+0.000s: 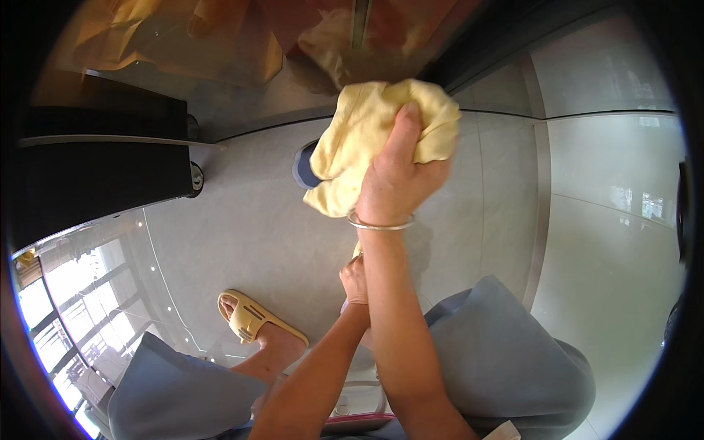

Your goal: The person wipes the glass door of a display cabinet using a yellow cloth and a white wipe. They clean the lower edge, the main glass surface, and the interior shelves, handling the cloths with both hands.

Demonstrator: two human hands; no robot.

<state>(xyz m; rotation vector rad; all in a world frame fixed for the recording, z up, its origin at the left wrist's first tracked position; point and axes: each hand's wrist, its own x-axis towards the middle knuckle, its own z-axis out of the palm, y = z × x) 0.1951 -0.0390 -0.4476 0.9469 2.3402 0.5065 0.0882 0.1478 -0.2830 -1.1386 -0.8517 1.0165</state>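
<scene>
My right hand (401, 176), with a bangle at its wrist, grips a bunched yellow cloth (352, 137). The cloth is in front of a glossy, glass-like panel (231, 104) that mirrors a blurred cloth-like shape; whether it touches the panel I cannot tell. Behind the cloth's left side, a dark blue object with a paler rim (303, 168) shows in part. Lower down, my left hand (355, 280) is curled close behind my right forearm. That forearm hides much of it, so what its fingers hold is unclear.
On the left stands a black case-like unit (99, 181) with small wheels. Grey tile floor (264, 231) spreads below. A yellow slide sandal (247, 319) is on one foot, between grey-clad knees. Pale glossy panels (605, 165) rise along the right. Orange-brown paper-like material (181, 38) appears at the top.
</scene>
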